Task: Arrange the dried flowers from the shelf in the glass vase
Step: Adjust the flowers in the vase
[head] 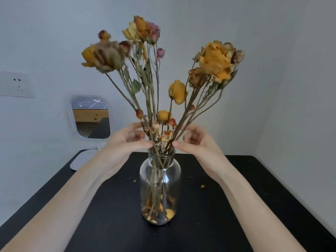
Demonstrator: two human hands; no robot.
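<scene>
**A:** Your dried flowers are already standing in the glass vase, which sits upright mid-bench. The stems fan out from the narrow neck.

**B:** And my hands?

**A:** Your left hand has its thumb and fingers loosely spread, touching the left stems just above the rim. Your right hand is curled, its thumb reaching to the right stems. Whether either one truly pinches a stem, I cannot tell.

**B:** What should worry me?

**A:** Brittleness, I'd judge. Petal crumbs lie on the bench and in the vase bottom, so a hard squeeze or a sharp bend at the neck could snap a stem or shed more. The big orange head leans far right; tugging that cluster outward might tip the vase. Spread the stems gently, and steady the glass if you pull sideways.
</scene>
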